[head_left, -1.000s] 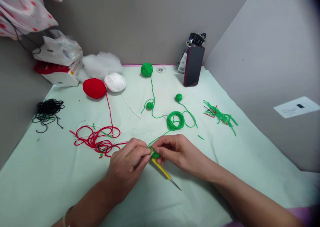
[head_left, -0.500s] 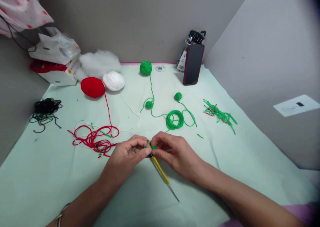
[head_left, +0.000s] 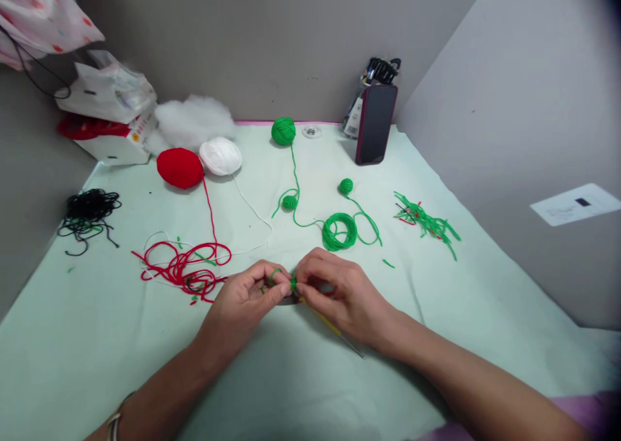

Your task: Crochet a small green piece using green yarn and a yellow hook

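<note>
My left hand (head_left: 255,292) pinches a small green crochet piece (head_left: 293,284) between thumb and fingers, with a strand of green yarn (head_left: 275,273) looped over its fingers. From the other side, thumb and fingertips of my right hand (head_left: 339,286) are closed on the same piece. A crochet hook (head_left: 330,324) with a yellow grip slants down to the right below my right hand, partly covered by it. Its working tip is hidden at the piece. Beyond the hands lies a coil of green yarn (head_left: 326,233) on the pale cloth.
A green yarn ball (head_left: 283,131) and two small green crocheted balls (head_left: 346,186) lie farther back. To the left are red yarn (head_left: 179,168), white yarn (head_left: 220,156), stuffing (head_left: 194,123) and black yarn (head_left: 90,208). A phone (head_left: 376,125) stands at the back right, near green scraps (head_left: 427,224).
The crochet hook has swung right and up, so its grip is now partly behind my right hand. My right fingers have shifted slightly at the green piece; my left hand stays nearly in place.
</note>
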Demonstrator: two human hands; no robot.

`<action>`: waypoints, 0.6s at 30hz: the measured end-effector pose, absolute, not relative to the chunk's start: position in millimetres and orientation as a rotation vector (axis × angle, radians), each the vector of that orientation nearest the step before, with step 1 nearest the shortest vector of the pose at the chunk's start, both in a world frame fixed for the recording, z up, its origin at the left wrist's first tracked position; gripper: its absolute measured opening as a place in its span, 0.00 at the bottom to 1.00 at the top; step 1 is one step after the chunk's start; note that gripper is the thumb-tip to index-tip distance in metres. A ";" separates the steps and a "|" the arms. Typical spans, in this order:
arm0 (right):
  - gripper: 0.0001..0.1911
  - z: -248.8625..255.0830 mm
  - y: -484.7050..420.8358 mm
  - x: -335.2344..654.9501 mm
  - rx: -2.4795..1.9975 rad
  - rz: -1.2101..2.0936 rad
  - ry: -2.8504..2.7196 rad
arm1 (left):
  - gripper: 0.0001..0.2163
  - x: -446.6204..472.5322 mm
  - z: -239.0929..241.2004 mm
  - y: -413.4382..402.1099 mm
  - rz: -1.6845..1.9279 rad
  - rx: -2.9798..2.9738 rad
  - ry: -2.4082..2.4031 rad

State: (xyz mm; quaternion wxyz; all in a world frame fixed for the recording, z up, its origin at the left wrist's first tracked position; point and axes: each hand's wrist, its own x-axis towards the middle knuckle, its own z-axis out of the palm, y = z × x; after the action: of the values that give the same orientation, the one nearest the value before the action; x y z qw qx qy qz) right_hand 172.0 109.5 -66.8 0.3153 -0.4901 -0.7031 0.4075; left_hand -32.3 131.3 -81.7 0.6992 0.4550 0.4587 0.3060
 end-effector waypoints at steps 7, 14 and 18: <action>0.06 -67.9 113.8 170.3 -1.382 1.399 -1.548 | 0.08 -29.1 -85.0 130.5 0.732 0.945 1.014; 0.08 -67.2 113.2 169.4 -1.361 1.398 -1.519 | 0.09 -29.6 -87.9 128.5 0.783 0.884 0.987; 0.07 -69.8 112.3 169.2 -1.332 1.247 -1.631 | 0.13 -27.4 -89.2 128.4 0.825 0.856 0.981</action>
State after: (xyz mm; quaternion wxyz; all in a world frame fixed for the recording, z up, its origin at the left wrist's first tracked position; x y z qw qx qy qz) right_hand 169.2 112.3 -69.8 0.3401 -0.5116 -0.6268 0.4792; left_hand -27.4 128.4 -89.2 0.7174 0.3868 0.4436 0.3728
